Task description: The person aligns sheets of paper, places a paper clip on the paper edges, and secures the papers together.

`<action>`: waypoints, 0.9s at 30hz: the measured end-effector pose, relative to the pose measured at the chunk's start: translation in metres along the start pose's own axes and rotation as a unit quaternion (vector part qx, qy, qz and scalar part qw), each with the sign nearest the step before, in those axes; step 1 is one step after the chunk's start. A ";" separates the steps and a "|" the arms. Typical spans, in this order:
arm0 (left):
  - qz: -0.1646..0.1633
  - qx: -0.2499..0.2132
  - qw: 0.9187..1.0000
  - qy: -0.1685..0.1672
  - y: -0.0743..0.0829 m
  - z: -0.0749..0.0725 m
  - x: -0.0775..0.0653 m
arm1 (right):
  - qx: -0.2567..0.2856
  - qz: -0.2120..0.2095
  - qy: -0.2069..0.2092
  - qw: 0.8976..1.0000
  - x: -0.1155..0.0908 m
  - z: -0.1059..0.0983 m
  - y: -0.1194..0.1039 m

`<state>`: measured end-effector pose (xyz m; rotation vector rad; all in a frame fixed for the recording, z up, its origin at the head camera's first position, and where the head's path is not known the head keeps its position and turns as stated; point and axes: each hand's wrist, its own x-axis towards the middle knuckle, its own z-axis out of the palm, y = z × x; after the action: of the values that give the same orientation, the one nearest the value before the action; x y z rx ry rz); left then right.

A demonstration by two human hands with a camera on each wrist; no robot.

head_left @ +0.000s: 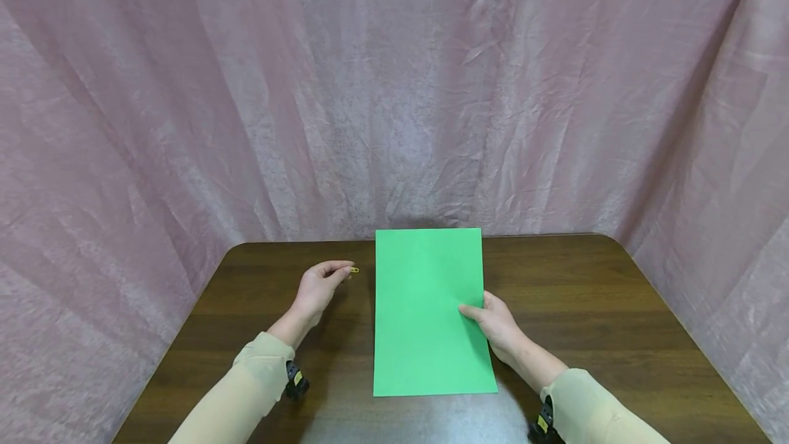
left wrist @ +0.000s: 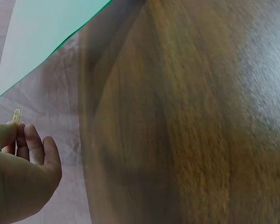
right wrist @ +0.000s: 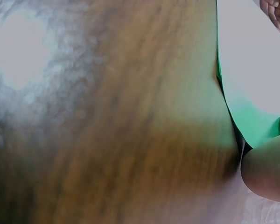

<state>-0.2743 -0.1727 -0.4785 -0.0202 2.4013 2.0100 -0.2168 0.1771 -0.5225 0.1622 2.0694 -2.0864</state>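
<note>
My left hand [head_left: 317, 291] pinches a small yellow paper clip [head_left: 354, 270] between thumb and forefinger. In the left wrist view the paper clip [left wrist: 17, 115] stands up from the fingertips, a short gap away from the paper's corner. A green sheet of paper [head_left: 425, 314] is held up over the table, left of my right hand [head_left: 502, 327]. That hand grips its right edge, thumb on the front face and the other fingers hidden behind. The right wrist view catches the sheet [right wrist: 252, 60] washed out pale, with part of the right hand [right wrist: 268, 170] at its edge.
A dark brown wooden table [head_left: 567, 293] with rounded far corners lies beneath both hands. Pink velvety curtains [head_left: 394, 88] hang behind it and along the sides. Light glares off the table's near part.
</note>
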 end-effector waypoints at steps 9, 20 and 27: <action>-0.021 -0.025 0.999 0.009 0.004 0.004 0.003 | -0.006 -0.005 -0.003 1.000 -0.001 0.000 -0.003; -0.037 -0.081 0.995 0.037 0.009 0.011 0.006 | -0.007 -0.006 -0.005 1.000 -0.002 0.000 -0.004; -0.039 -0.108 0.992 0.056 0.013 0.013 0.008 | -0.007 -0.009 -0.006 1.000 -0.002 0.000 -0.005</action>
<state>-0.2824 -0.1579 -0.4686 -0.2308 2.1919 2.2775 -0.2156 0.1773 -0.5172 0.1286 2.0867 -2.0771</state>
